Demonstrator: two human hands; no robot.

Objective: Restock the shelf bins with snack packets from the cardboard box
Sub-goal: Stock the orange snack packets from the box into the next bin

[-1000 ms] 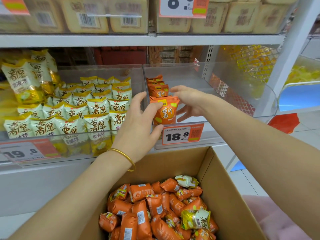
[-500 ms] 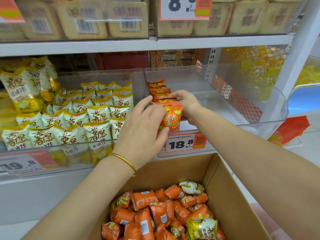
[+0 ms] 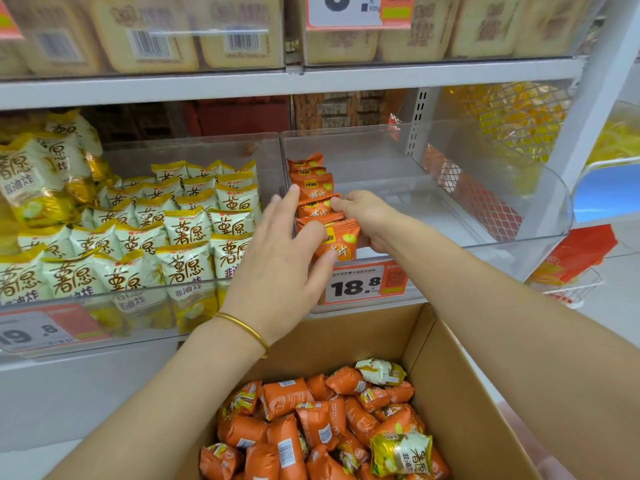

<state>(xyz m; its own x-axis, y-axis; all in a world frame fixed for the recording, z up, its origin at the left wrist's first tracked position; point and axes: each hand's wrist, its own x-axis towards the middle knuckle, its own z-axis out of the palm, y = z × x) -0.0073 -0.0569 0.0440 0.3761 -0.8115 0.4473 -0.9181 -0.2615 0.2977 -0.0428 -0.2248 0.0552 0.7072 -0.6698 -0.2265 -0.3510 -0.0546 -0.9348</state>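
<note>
The white shelf (image 3: 207, 88) holds a big clear bin (image 3: 519, 209). The cardboard box (image 3: 460, 393) sits below it with a heap of orange packets (image 3: 294, 420) inside. A short row of orange packets (image 3: 313, 183) stands along the bin's left wall. Both hands are at the front of that row. The left hand (image 3: 277, 268) pinches the front orange packet (image 3: 341, 240) with its thumb and one bent finger, and its other fingers are straight. The right hand (image 3: 367, 216) curls round the packet's right side, and one fingertip touches the packet behind.

What could go wrong? I think the row could tip over like dominoes, because nothing props up its right side and the bin floor looks slippery. The front packet could flop forward when the hands let go, since it looks puffy and light. A few yellow and white packets (image 3: 398, 452) lie mixed in the box, so one could land in the wrong bin.

The shelf looks like hard painted metal. The box is plain brown card with straight walls. The bin is smooth see-through plastic with a rounded corner. The packets are shiny, crinkly little pillows with flat pressed ends. A thin gold bangle (image 3: 242, 327) rings the left wrist.
</note>
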